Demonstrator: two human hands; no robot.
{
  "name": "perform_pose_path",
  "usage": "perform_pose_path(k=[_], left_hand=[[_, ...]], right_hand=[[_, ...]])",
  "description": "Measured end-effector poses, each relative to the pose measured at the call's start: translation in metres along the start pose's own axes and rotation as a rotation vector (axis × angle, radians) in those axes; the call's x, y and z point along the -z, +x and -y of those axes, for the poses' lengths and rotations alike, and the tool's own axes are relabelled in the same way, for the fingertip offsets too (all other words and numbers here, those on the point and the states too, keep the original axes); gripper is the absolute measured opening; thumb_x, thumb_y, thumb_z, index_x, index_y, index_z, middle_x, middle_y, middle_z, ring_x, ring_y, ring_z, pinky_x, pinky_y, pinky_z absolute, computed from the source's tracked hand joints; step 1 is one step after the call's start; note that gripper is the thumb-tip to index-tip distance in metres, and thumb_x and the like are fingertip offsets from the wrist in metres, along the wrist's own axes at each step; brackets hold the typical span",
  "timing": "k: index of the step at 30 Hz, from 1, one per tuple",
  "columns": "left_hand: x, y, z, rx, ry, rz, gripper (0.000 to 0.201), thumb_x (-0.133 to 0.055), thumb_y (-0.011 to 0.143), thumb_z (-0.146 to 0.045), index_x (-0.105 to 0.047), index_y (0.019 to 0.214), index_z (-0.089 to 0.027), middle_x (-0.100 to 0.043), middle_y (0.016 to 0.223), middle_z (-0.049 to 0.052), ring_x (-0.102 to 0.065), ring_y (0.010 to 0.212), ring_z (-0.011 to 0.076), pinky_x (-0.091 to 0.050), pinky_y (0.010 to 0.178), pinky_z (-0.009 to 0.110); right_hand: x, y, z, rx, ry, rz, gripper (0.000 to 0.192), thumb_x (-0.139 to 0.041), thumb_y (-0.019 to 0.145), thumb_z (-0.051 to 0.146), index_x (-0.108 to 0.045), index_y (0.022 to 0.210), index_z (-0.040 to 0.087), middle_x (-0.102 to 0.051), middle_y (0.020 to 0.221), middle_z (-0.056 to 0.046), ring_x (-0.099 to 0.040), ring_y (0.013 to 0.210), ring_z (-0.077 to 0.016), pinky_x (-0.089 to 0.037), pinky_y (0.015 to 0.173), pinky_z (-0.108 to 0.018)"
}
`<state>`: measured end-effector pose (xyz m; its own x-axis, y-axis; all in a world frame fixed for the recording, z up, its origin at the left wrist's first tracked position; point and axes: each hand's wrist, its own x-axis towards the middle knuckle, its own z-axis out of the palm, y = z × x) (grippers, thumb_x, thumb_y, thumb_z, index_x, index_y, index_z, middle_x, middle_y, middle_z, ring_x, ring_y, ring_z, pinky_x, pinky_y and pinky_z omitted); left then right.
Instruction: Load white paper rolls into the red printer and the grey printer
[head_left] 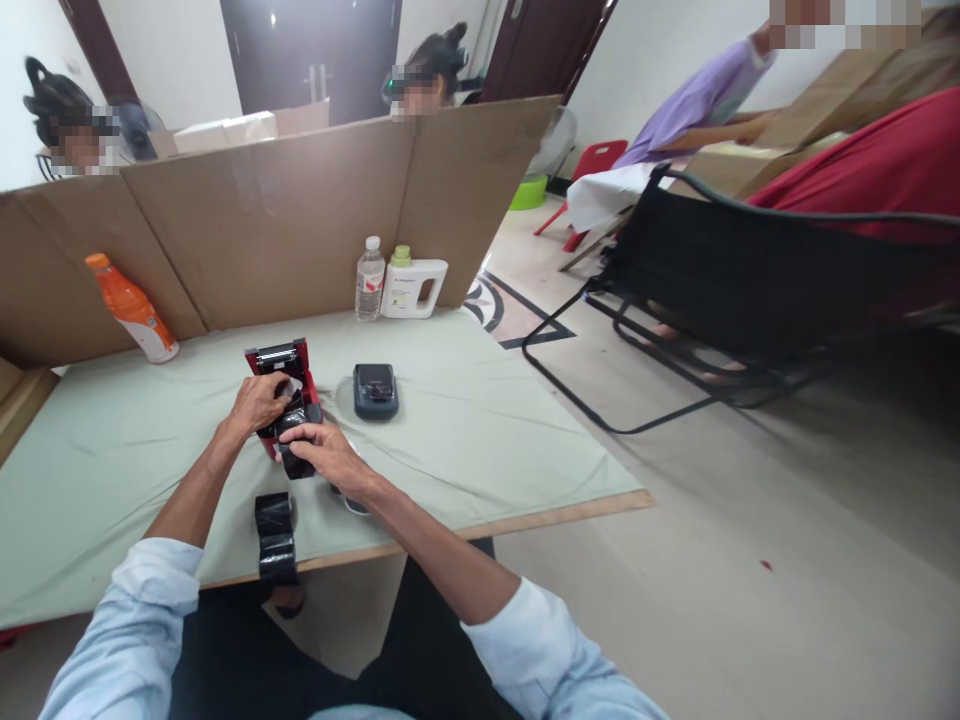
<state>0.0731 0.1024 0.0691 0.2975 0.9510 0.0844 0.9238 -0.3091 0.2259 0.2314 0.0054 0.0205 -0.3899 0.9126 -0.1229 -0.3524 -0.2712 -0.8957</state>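
Note:
A red and black device [306, 358] stands open on the table, its lid raised at the back; it looks like a small label printer. My left hand [259, 403] is over it, with fingers closed at the upper end of a black glossy strip [298, 466]. A small whitish piece shows at those fingertips. My right hand [330, 455] pinches the same strip lower down, in front of the device. Another black glossy strip [276, 535] lies nearer me, draped over the table's front edge. Part of a round white-rimmed object [357, 507] shows beneath my right wrist.
A small dark boxy device [375, 390] sits to the right. Along the cardboard partition [285, 220] stand an orange bottle [133, 308], a clear water bottle [370, 280] and a white jug [416, 288]. People are beyond the partition; a black folding chair [720, 270] is at right.

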Motion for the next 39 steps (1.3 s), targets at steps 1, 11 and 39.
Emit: perform_pose_path(k=[1,11,39], left_hand=[[0.000,0.002,-0.002,0.018,0.032,0.032,0.040,-0.061,0.086,-0.026,-0.074,0.124,-0.022,-0.079,0.117,0.010,-0.073,0.107,0.0289,-0.049,0.094,0.037],[0.004,0.007,-0.025,0.042,0.144,0.092,0.038,-0.050,0.090,-0.015,-0.075,0.118,-0.022,-0.079,0.114,0.014,-0.068,0.115,0.0344,-0.040,0.100,0.048],[0.032,-0.072,-0.057,-0.373,-0.290,-0.243,0.029,-0.063,0.091,-0.019,-0.066,0.119,-0.021,-0.075,0.116,0.008,-0.070,0.107,0.0226,-0.054,0.097,0.035]], right_hand=[[-0.002,0.000,0.000,0.009,0.013,0.007,0.032,-0.082,0.069,0.036,-0.075,0.094,0.017,-0.079,0.079,-0.004,-0.072,0.071,-0.0167,-0.059,0.072,-0.031],[-0.004,0.000,-0.002,0.032,0.020,0.000,0.028,-0.081,0.067,0.032,-0.076,0.091,0.017,-0.078,0.079,-0.002,-0.071,0.073,-0.0158,-0.058,0.074,-0.031],[0.011,-0.044,0.045,0.572,-0.447,-0.244,0.044,-0.077,0.082,0.035,-0.065,0.123,0.023,-0.070,0.120,-0.008,-0.065,0.111,-0.0244,-0.050,0.104,-0.039]])
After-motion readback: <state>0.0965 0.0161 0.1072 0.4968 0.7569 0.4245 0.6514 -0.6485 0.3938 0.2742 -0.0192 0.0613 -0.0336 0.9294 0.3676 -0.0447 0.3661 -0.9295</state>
